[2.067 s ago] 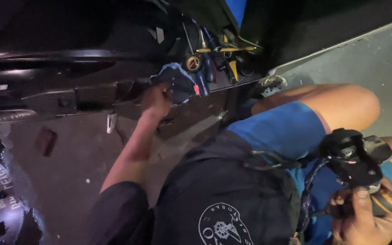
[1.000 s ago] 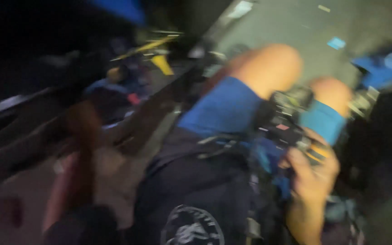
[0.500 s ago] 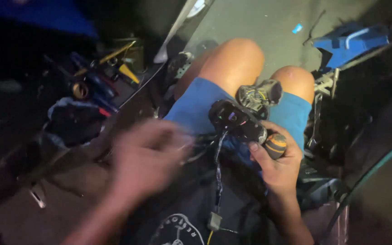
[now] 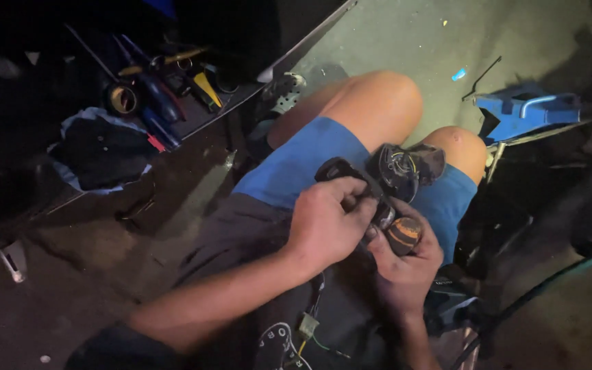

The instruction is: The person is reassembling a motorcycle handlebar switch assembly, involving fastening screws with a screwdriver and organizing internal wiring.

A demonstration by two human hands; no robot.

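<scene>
Over the lap, above blue shorts [image 4: 296, 164]: black switch housing [image 4: 378, 185] with exposed wires, held between both hands. Right hand [image 4: 405, 257] cups it from below, fingers closed round an orange-brown grip end [image 4: 403, 234]. Left hand [image 4: 327, 223] closes on the housing's upper part, fingertips pinching. A wire with white connector [image 4: 306, 323] hangs below. Surface: grey-green concrete floor [image 4: 392, 41], dimly lit, stained and dusty. At left, a low ledge carries screwdrivers [image 4: 155, 96], a tape roll [image 4: 123, 100], a dark cloth [image 4: 101, 151]. At right, a blue plastic part [image 4: 525, 113]; a green hose [image 4: 549, 281] crosses the floor.
</scene>
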